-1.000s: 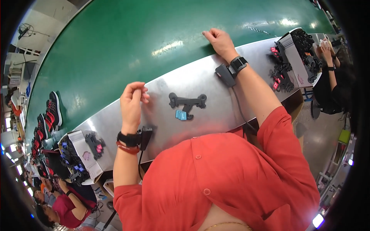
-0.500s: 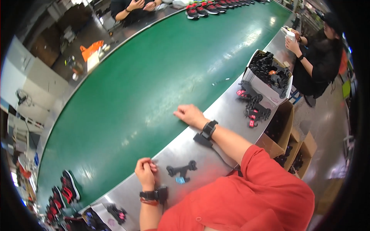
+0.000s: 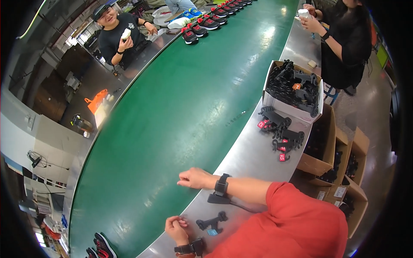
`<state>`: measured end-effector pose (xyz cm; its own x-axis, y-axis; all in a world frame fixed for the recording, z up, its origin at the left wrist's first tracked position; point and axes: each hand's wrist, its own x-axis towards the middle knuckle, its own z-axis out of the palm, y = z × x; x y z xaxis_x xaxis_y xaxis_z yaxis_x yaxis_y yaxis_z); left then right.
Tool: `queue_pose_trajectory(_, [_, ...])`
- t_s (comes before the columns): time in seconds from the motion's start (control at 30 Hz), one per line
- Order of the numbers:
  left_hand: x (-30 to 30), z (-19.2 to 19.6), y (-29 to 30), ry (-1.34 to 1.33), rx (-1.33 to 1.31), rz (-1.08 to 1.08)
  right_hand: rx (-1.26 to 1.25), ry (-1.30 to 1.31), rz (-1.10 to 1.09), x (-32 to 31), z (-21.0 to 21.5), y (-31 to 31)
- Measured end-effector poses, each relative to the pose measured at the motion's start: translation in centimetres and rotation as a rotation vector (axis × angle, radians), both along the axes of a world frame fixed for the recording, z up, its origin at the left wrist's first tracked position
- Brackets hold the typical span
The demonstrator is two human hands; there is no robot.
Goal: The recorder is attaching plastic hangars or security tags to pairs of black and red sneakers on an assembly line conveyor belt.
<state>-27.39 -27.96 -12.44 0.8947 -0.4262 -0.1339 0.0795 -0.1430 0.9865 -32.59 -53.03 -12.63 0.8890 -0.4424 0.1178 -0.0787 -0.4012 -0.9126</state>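
My right hand [image 3: 194,178] rests on or just over the green belt [image 3: 142,180], its fingers curled in and no object visible in them. Close to the belt's near edge, my left hand [image 3: 177,231] is loosely curled over the metal ledge [image 3: 236,159], with nothing visible in it. Beside that hand lies a black plastic shoe hanger [image 3: 211,222] with a blue tag. A flat black block [image 3: 218,199] with a cable sits under my right wrist.
On the ledge to the right are black hangers with red tags [image 3: 282,132] and a white box [image 3: 297,107] full of hangers. Cardboard cartons [image 3: 322,159] stand below. Black-and-red shoes [image 3: 190,36] line the belt's far end; others [image 3: 103,247] lie lower left. Two people work alongside.
The view has tilted up and turned, so my hands appear lower and the person across the belt shows more fully. Both hands stay curled near the same places.
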Motion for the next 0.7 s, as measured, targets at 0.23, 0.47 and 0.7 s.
queue_pose_trajectory(0.23, [-0.1, 0.0, -0.3, -0.017, 0.052, 0.016, 0.030, 0.015, 0.043, 0.3, -0.5, -0.2])
queue_pose_trajectory(0.47, [-1.6, 1.7, -1.0, 0.034, 0.114, 0.081, 0.017, -0.055, 0.052, 0.6, -0.7, 0.2])
queue_pose_trajectory(0.7, [-1.8, 2.3, -0.9, 0.033, 0.100, -0.010, 0.081, -0.060, 0.058, -0.1, -0.6, 0.0])
